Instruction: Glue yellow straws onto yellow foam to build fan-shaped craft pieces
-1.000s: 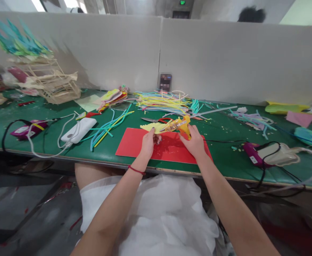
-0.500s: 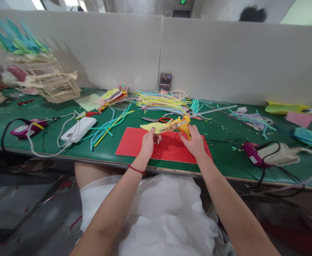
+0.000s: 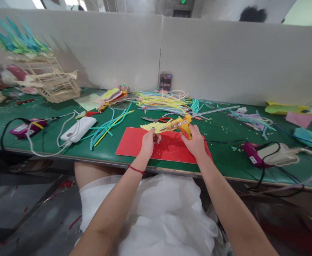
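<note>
Along the green table's (image 3: 225, 153) back edge rises a gray partition (image 3: 225, 57). Near the back left corner stands a pale stick frame (image 3: 61, 91), topped with teal-green tufts (image 3: 30, 44). A white box (image 3: 78, 129) and a yellow-banded purple box (image 3: 25, 131) lie toward the front edge, left of center.

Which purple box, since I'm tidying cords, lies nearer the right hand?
The purple box right of the right hand; the other purple box lies far left, beyond the left hand and white device.

Head-worn view, forward and down
</note>
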`<action>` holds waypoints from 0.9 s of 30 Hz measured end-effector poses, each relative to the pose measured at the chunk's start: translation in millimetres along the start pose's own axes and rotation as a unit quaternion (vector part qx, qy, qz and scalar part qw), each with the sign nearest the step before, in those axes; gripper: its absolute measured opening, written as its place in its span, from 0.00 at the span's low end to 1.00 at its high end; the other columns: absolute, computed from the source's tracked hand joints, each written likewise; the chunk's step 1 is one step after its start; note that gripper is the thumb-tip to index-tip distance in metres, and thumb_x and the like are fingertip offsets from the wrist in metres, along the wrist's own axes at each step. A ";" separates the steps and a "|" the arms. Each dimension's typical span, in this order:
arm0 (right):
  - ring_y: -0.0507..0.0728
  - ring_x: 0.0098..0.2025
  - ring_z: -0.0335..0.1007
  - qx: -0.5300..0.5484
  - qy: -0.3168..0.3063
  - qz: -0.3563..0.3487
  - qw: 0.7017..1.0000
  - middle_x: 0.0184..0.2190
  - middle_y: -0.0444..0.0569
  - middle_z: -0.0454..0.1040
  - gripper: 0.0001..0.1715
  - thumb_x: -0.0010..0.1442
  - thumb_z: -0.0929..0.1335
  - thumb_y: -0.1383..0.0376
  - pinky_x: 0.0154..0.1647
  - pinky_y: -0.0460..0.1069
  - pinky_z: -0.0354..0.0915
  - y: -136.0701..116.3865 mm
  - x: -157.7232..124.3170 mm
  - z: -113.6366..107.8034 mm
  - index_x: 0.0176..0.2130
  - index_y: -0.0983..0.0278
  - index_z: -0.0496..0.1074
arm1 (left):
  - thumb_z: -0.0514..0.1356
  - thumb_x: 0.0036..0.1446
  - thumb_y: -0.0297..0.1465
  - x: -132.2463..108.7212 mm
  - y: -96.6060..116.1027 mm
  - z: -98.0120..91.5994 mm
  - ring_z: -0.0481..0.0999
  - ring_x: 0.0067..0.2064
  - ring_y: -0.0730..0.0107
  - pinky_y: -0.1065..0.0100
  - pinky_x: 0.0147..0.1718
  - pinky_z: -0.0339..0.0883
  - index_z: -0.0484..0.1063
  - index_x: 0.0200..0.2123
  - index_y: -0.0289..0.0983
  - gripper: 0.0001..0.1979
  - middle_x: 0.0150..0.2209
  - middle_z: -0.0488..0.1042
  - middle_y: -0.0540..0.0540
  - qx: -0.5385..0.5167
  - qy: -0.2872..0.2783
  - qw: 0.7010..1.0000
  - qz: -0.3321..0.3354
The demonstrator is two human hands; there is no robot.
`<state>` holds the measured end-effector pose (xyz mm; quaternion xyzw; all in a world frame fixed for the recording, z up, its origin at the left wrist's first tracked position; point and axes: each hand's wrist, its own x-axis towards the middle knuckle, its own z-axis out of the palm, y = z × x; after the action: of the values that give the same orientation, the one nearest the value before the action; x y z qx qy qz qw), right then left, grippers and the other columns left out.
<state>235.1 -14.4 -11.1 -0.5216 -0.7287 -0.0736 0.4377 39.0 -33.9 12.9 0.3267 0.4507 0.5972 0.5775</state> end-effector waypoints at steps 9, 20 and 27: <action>0.61 0.43 0.70 -0.011 0.008 0.009 1.000 0.43 0.57 0.70 0.27 0.58 0.64 0.56 0.40 0.55 0.70 2.0 -0.1 1.2 0.54 0.65 0.64 | 0.52 0.58 0.38 -0.8 0.9 -0.3 0.60 0.17 0.77 0.71 0.21 0.52 0.63 0.15 0.36 0.21 0.16 0.67 0.49 0.015 0.000 1.000 -0.006; 0.61 0.42 0.70 -0.009 0.021 0.025 0.999 0.41 0.57 0.69 0.26 0.58 0.64 0.55 0.42 0.57 0.70 2.8 1.2 1.2 0.53 0.64 0.64 | 0.51 0.58 0.36 -0.4 0.8 -0.2 0.60 0.17 0.77 0.70 0.21 0.53 0.64 0.14 0.36 0.21 0.15 0.67 0.49 0.000 0.003 1.000 -0.010; 0.61 0.42 0.70 -0.013 0.029 0.024 0.999 0.40 0.56 0.69 0.26 0.58 0.64 0.56 0.41 0.56 0.70 3.3 1.3 0.6 0.53 0.65 0.65 | 0.53 0.57 0.37 -2.3 1.5 0.0 0.60 0.16 0.77 0.70 0.21 0.54 0.63 0.15 0.36 0.20 0.16 0.67 0.49 -0.012 0.001 1.000 0.001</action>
<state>237.3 -11.7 -11.7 -0.5425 -0.7018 -0.0878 0.4533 38.7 -36.0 14.6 0.3194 0.4436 0.6036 0.5803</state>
